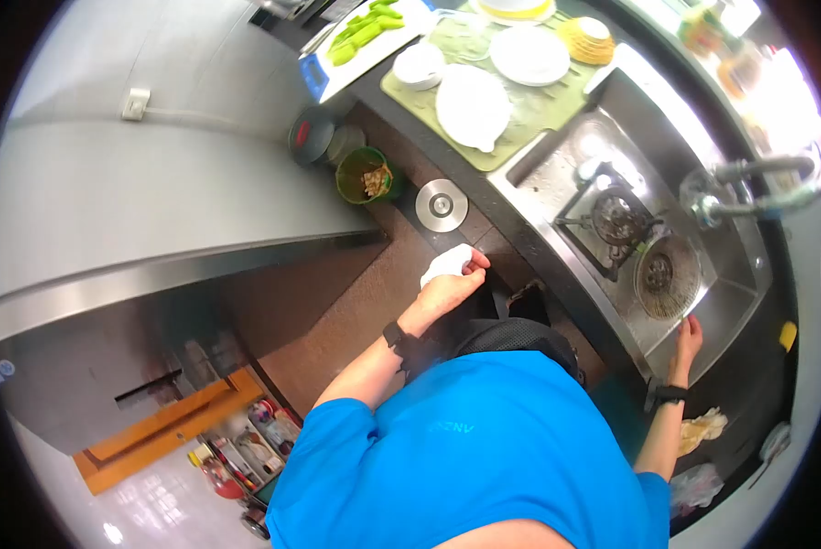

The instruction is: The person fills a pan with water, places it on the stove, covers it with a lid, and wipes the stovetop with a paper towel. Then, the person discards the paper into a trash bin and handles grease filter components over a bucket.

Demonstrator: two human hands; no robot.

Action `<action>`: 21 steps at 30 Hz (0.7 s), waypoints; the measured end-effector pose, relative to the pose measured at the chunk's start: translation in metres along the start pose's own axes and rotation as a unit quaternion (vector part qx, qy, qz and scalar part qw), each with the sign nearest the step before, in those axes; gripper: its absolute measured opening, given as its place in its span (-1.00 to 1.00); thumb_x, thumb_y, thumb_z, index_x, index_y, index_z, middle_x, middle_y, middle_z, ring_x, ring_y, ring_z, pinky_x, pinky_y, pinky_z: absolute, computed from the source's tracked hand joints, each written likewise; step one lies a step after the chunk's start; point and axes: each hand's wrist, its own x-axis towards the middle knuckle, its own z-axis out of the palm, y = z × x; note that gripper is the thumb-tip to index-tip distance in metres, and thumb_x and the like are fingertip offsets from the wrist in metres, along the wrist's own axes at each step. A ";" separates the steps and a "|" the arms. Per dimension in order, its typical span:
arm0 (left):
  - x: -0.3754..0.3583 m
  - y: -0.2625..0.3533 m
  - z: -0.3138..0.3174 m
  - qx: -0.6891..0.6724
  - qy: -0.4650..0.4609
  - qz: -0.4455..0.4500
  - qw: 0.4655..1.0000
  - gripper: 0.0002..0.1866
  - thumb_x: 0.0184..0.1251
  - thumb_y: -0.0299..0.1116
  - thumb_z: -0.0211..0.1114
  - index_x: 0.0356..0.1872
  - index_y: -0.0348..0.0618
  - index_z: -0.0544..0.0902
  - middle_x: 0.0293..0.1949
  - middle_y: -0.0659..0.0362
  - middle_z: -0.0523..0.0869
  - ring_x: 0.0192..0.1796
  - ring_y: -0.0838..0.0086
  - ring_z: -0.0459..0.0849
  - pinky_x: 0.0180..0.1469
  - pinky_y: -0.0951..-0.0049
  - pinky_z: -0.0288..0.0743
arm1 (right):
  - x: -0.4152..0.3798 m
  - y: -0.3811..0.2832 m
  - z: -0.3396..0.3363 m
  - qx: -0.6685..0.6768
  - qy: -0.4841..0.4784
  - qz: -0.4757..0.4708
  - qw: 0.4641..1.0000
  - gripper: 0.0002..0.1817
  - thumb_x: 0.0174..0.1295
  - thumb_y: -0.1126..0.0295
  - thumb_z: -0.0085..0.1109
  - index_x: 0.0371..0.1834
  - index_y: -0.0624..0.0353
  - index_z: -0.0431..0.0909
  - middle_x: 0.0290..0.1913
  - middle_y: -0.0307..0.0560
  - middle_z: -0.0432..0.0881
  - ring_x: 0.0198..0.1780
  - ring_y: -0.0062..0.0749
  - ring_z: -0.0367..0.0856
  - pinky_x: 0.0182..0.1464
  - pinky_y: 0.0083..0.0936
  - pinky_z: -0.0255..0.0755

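My left hand (456, 285) is closed around a crumpled white cloth or paper (444, 265), held over the floor in front of the counter. My right hand (691, 342) reaches into the steel sink (735, 302). Its fingertips close on the near rim of a round metal piece (656, 291) with fine ribs and a dark centre, perhaps a strainer. Next to that piece in the basin lies a black stove grate (586, 222) around a dark burner part (619, 216). A curved faucet (767, 172) juts in from the far side.
White bowls and plates (473, 105) and a yellow bowl (586, 41) stand on a green mat (520, 151). Behind is a tray (360, 62) of cut green vegetables (365, 35). A green bin (352, 188) and round metal lid (442, 205) are low by the counter. A yellowish rag (702, 430) lies at right.
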 end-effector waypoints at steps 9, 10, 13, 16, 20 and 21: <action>0.047 -0.218 -0.148 0.025 0.105 -0.143 0.984 -0.79 0.14 -0.35 0.38 -0.19 -0.11 0.74 -0.34 0.17 0.78 -0.25 0.38 0.74 -0.12 0.32 0.62 | -0.293 -0.239 0.223 -0.022 -0.300 -0.258 0.918 -0.73 0.46 0.40 0.21 0.14 0.25 0.63 -0.09 -0.21 0.72 -0.09 -0.59 0.64 -0.04 -0.61 0.51; 0.054 -0.240 -0.169 0.035 0.115 -0.154 0.981 -0.80 0.13 -0.35 0.39 -0.20 -0.11 0.75 -0.33 0.16 0.78 -0.24 0.38 0.75 -0.11 0.32 0.62 | -0.321 -0.253 0.265 -0.040 -0.357 -0.247 0.900 -0.75 0.45 0.43 0.23 0.12 0.25 0.64 -0.09 -0.19 0.72 -0.08 -0.57 0.66 -0.01 -0.60 0.52; 0.104 -0.334 -0.237 -0.031 0.139 -0.207 0.968 -0.84 0.12 -0.37 0.40 -0.25 -0.10 0.75 -0.31 0.15 0.80 -0.20 0.35 0.76 -0.09 0.30 0.61 | -0.379 -0.284 0.425 -0.109 -0.515 -0.218 0.822 -0.72 0.39 0.52 0.26 0.14 0.29 0.62 -0.05 -0.16 0.74 0.01 -0.52 0.70 0.13 -0.54 0.56; 0.140 -0.388 -0.287 0.010 0.160 -0.235 0.959 -0.83 0.13 -0.35 0.40 -0.24 -0.06 0.75 -0.31 0.17 0.80 -0.20 0.34 0.77 -0.09 0.27 0.61 | -0.386 -0.285 0.528 -0.150 -0.544 -0.211 0.798 -0.71 0.41 0.50 0.26 0.16 0.27 0.62 -0.03 -0.16 0.74 0.04 -0.53 0.69 0.15 -0.52 0.56; 0.191 -0.470 -0.324 -0.042 0.180 -0.268 0.945 -0.90 0.13 -0.30 0.38 -0.40 0.00 0.82 -0.39 0.14 0.82 -0.31 0.31 0.79 -0.18 0.28 0.60 | -0.370 -0.282 0.637 -0.182 -0.577 -0.178 0.776 -0.71 0.45 0.44 0.25 0.18 0.25 0.62 0.01 -0.15 0.74 0.05 -0.54 0.68 0.16 -0.52 0.55; 0.201 -0.496 -0.324 -0.097 0.207 -0.265 0.937 -0.90 0.13 -0.30 0.37 -0.44 -0.01 0.82 -0.42 0.13 0.82 -0.34 0.32 0.78 -0.20 0.30 0.60 | -0.364 -0.279 0.659 -0.178 -0.594 -0.175 0.765 -0.71 0.46 0.43 0.24 0.19 0.25 0.62 0.02 -0.15 0.74 0.04 -0.54 0.68 0.17 -0.51 0.55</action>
